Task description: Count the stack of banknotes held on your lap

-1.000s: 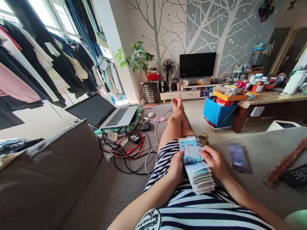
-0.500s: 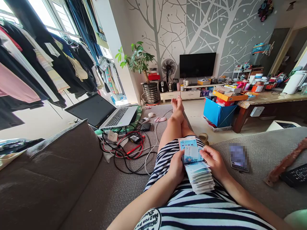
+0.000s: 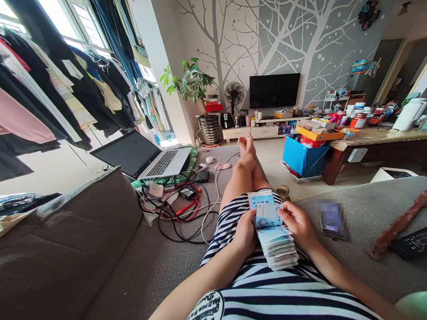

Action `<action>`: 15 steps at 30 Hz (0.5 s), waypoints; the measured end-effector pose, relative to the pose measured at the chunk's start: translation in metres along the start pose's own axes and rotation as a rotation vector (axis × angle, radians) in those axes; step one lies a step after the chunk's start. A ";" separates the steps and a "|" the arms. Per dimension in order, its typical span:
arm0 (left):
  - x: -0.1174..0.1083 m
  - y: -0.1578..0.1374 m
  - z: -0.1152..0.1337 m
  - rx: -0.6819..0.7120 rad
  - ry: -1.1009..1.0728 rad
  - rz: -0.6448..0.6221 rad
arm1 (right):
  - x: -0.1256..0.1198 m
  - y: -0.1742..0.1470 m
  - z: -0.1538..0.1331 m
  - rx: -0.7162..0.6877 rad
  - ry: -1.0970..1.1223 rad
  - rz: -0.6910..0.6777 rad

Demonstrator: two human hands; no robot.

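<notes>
A blue banknote (image 3: 267, 216) is stretched between both hands above my striped lap. My left hand (image 3: 246, 232) is closed on its left edge, the thumb lying on top. Pinched at the right edge is my right hand (image 3: 296, 223), thumb and forefinger together. Below the note, a thick fanned stack of banknotes (image 3: 278, 251) hangs toward my belly; whether the fingers also grip it underneath is hidden. Further up my thighs lie more blue and pinkish banknotes (image 3: 261, 197), partly covered by the held note.
To the left on the grey sofa are an open laptop (image 3: 163, 162) and tangled cables (image 3: 187, 209). A phone (image 3: 332, 222), a brown stick (image 3: 396, 226) and a black remote (image 3: 410, 243) lie right. Beyond stand a blue box (image 3: 303, 155) and a cluttered table (image 3: 376, 135).
Almost nothing differs. Both hands keep their hold on the banknote, with only a very slight shift of the fingers and note.
</notes>
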State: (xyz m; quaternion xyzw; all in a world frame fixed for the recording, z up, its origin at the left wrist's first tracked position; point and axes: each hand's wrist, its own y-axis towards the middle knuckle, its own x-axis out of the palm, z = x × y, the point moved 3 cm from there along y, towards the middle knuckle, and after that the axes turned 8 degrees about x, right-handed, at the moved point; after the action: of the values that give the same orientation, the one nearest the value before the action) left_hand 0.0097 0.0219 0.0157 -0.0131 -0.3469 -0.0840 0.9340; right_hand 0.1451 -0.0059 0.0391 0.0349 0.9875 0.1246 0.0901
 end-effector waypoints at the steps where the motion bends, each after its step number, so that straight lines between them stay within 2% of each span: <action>1: 0.000 0.000 0.000 -0.002 0.002 0.003 | 0.000 0.000 0.000 0.003 0.007 -0.001; 15: 0.001 -0.002 0.000 -0.013 -0.009 0.014 | 0.000 -0.002 -0.001 -0.004 -0.007 -0.005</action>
State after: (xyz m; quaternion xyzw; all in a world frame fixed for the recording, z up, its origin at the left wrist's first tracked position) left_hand 0.0100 0.0197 0.0159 -0.0223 -0.3505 -0.0795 0.9329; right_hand 0.1450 -0.0084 0.0400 0.0326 0.9870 0.1260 0.0939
